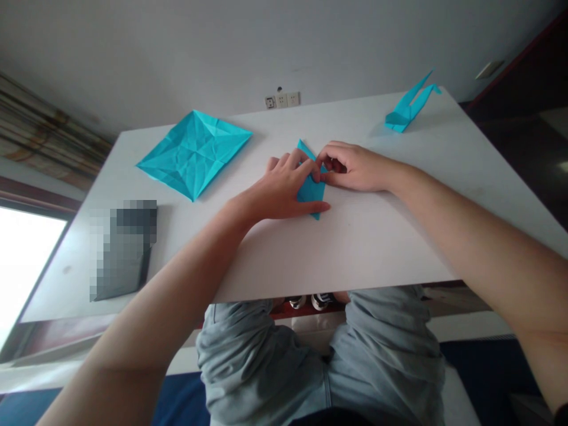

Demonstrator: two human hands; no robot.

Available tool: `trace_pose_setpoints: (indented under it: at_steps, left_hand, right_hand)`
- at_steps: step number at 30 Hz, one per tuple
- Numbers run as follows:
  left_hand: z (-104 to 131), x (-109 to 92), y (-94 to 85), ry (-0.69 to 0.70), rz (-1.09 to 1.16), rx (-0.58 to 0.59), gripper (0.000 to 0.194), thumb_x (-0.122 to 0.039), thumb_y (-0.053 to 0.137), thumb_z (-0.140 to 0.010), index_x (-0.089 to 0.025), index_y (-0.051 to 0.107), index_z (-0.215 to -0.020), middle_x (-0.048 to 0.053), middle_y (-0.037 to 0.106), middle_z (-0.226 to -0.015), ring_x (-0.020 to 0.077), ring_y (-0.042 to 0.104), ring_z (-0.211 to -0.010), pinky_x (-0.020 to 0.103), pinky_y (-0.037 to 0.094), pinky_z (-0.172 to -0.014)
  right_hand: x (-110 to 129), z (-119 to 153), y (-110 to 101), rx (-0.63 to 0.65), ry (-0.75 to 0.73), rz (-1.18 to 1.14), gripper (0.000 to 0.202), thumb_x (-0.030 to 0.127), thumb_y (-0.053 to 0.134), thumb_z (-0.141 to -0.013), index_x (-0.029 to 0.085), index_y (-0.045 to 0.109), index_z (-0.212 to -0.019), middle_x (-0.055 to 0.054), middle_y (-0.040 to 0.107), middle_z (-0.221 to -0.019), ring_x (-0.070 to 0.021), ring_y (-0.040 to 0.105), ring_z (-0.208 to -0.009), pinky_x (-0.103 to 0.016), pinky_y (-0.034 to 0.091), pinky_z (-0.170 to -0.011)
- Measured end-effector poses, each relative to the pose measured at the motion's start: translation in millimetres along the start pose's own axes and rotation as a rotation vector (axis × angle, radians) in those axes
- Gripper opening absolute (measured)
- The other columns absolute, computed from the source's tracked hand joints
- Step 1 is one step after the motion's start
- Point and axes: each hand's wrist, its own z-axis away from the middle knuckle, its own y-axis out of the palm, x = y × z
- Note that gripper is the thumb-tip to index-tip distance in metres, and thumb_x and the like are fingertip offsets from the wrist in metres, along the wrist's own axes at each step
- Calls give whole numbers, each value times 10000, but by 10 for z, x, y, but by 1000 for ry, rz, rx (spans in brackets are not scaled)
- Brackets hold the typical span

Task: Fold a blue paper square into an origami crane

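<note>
A small folded piece of blue paper (312,191) lies on the white table (355,248), partly covered by both hands. My left hand (288,186) presses on it from the left, with the thumb across its lower part and the fingers curled over its upper part. From the right, my right hand (344,165) pinches the paper's right edge between thumb and fingers. The two hands' fingertips meet closely over the paper. Its pointed top and bottom corners stick out past the fingers.
An unfolded, creased blue sheet (195,154) lies at the back left. A folded blue paper crane (406,115) stands at the back right. A dark, blurred-out object (126,251) is at the left. Wall sockets (282,100) are behind the table.
</note>
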Motion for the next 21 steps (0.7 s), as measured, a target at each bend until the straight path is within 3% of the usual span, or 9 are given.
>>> trace_pose_setpoints:
  at_steps: [21]
  left_hand:
    - [9,-18,3,17,-11,-4,605,-576,929,-1036,-265,682,-1492,204,601,-1636,539,573,-1628,827,350,-1434]
  right_hand:
    - [-11,13,4,-10,21,20,178,381,899,-1020,266,795,-1107,-42,700,-1049,-253,600,-944,-393,453,-838]
